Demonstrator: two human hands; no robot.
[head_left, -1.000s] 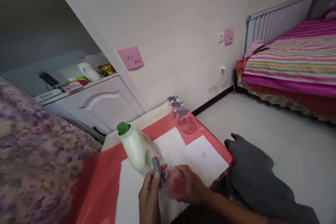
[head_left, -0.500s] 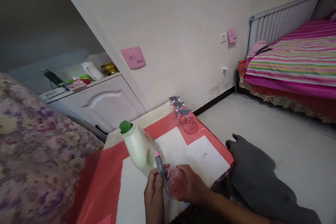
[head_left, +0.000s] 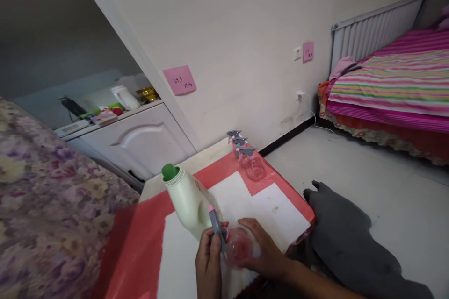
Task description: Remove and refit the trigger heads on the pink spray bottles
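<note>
My left hand (head_left: 209, 254) is closed on the grey trigger head of a spray bottle (head_left: 242, 246), thumb against its side. Around the bottle's clear pinkish round body my right hand (head_left: 264, 250) is wrapped from the right. The bottle is tilted, its pink nozzle tip pointing up and away from me. Just beyond the left hand stands a pale green jug (head_left: 187, 201) with a green spout in its open mouth. Several similar spray bottles (head_left: 255, 168) with grey heads stand in a row at the table's far right edge.
White sheets (head_left: 287, 212) lie over a red cloth (head_left: 129, 243) on the table. A floral cover (head_left: 42, 215) rises at the left, beside a white cabinet (head_left: 140, 138). Dark grey fabric (head_left: 351, 238) lies right of the table; a bed (head_left: 393, 84) stands farther back.
The view has shifted slightly, so the whole scene sits a little lower and to the right. Both hands keep their hold on the spray bottle, with little other visible change.
</note>
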